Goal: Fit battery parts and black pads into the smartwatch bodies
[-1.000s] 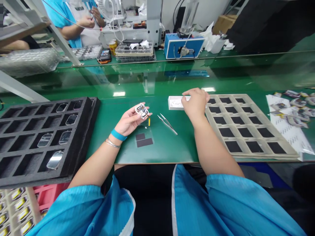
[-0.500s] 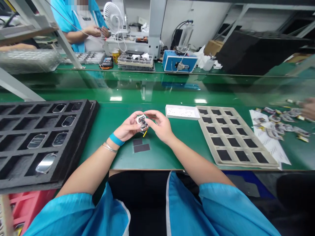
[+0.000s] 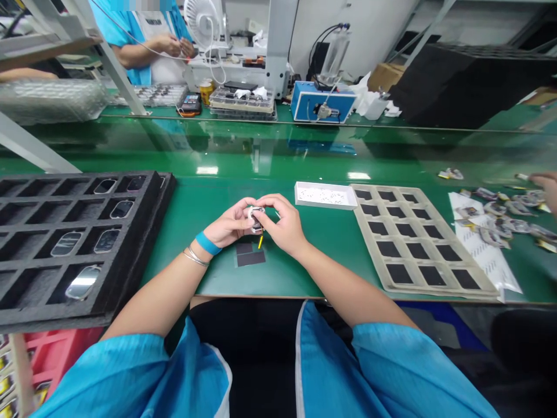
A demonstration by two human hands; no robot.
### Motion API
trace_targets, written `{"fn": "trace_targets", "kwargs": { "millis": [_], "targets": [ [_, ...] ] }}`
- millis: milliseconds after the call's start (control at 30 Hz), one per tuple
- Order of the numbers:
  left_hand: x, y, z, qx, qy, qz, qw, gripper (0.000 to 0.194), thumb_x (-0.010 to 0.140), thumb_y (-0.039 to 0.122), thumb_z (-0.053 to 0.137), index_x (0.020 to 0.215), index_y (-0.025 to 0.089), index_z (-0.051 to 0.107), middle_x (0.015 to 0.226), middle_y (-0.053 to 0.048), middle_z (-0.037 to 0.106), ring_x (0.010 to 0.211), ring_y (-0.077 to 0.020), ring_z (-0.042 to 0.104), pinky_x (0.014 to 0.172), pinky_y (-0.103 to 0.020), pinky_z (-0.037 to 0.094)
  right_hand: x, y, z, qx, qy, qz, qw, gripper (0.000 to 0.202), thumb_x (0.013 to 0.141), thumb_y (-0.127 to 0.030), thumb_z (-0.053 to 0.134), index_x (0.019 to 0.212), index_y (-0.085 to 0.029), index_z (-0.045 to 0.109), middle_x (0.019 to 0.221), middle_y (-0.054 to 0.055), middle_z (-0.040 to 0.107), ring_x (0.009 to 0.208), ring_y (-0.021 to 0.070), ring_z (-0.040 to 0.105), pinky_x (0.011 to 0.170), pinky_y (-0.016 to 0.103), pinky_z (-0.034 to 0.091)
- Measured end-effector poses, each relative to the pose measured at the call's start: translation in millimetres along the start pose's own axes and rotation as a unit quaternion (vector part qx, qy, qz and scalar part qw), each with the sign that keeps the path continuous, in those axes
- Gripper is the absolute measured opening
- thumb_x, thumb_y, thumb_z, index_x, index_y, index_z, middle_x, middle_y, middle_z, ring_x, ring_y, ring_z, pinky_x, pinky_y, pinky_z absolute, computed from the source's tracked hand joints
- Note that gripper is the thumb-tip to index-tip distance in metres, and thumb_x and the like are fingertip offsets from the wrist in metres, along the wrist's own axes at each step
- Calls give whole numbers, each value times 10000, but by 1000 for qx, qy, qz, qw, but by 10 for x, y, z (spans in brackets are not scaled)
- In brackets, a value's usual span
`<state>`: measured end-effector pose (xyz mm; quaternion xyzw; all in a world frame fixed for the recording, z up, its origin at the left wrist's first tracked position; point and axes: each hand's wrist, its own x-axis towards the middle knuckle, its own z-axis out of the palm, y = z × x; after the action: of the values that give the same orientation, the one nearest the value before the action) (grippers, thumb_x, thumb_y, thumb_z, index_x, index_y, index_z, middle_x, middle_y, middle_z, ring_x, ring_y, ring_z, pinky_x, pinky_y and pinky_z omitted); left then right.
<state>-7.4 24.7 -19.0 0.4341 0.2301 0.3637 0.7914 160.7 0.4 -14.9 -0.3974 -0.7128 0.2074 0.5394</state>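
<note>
Between both hands, above the green table, is a small white-rimmed electronic part (image 3: 256,219) with a yellow piece (image 3: 260,241) hanging from it. My left hand (image 3: 228,224) grips its left side, a blue band and silver bangles on the wrist. My right hand (image 3: 284,223) holds its right side, thumb and fingers closed on it. The fingers hide much of the part. Just below lie dark rectangular sheets (image 3: 251,259) on the table. A shallow white box (image 3: 325,195) with tiny dark pieces stands to the right of my right hand.
At left sits a black foam tray (image 3: 98,278) with glassy frames in some pockets. A beige tray (image 3: 383,255) with dark pads is at right. Beyond it lie several small parts (image 3: 491,223) near another person's hand (image 3: 546,186). Another person (image 3: 150,46) works across the table.
The part has tilted between my fingers, and its yellow piece now hangs more steeply. At right, a small part now shows apart from the pile. The view has shifted slightly.
</note>
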Motion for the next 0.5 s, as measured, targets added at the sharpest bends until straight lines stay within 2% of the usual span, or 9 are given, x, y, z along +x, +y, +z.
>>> {"fn": "trace_targets", "kwargs": {
  "millis": [67, 167, 233, 267, 367, 433, 500],
  "targets": [
    [5, -2, 7, -1, 6, -8, 1000, 522, 606, 236, 904, 1007, 197, 573, 802, 35, 624, 717, -113, 647, 711, -253, 573, 3, 16, 2, 5, -4, 16, 1000, 122, 897, -344, 634, 899, -223, 647, 962, 51, 680, 954, 190, 651, 914, 359, 540],
    [6, 25, 8, -2, 23, 4, 1000, 552, 580, 232, 917, 1005, 206, 566, 846, 32, 646, 737, -113, 653, 714, -244, 576, 17, 88, 6, 91, -16, 88, 992, 277, 835, -386, 710, 1049, -231, 628, 1176, 76, 647, 1086, 199, 631, 930, 352, 550],
    [1, 65, -3, 3, 41, 29, 999, 577, 568, 239, 923, 1016, 214, 561, 884, 27, 663, 754, -115, 660, 706, -230, 573, 31, 142, -6, 201, -60, 182, 961, 459, 773, -396, 772, 1169, -259, 583, 1284, 76, 618, 1102, 195, 640, 904, 350, 576],
    [-3, 88, -14, 9, 51, 43, 998, 585, 567, 245, 923, 1022, 217, 556, 903, 24, 672, 765, -118, 667, 701, -224, 571, 40, 164, -18, 258, -98, 234, 932, 519, 743, -379, 799, 1196, -269, 569, 1267, 68, 637, 1062, 186, 662, 879, 348, 591],
    [-9, 150, -59, 25, 78, 79, 994, 590, 571, 272, 917, 1022, 222, 539, 958, 8, 697, 820, -142, 695, 688, -212, 568, 67, 189, -79, 366, -203, 344, 841, 521, 670, -283, 860, 1125, -231, 610, 983, 30, 729, 866, 158, 711, 792, 323, 621],
    [-7, 174, -89, 35, 91, 89, 991, 592, 573, 277, 911, 1023, 229, 529, 989, 2, 706, 864, -159, 709, 693, -211, 570, 88, 179, -128, 380, -209, 376, 819, 403, 654, -238, 870, 982, -184, 643, 800, 13, 720, 743, 145, 711, 713, 290, 627],
    [-2, 181, -109, 44, 99, 88, 990, 600, 570, 272, 910, 1027, 237, 522, 994, 4, 709, 884, -167, 715, 690, -206, 571, 110, 163, -175, 374, -177, 387, 824, 296, 674, -229, 852, 866, -167, 636, 713, 1, 693, 667, 142, 705, 645, 271, 624]
  ]
}}
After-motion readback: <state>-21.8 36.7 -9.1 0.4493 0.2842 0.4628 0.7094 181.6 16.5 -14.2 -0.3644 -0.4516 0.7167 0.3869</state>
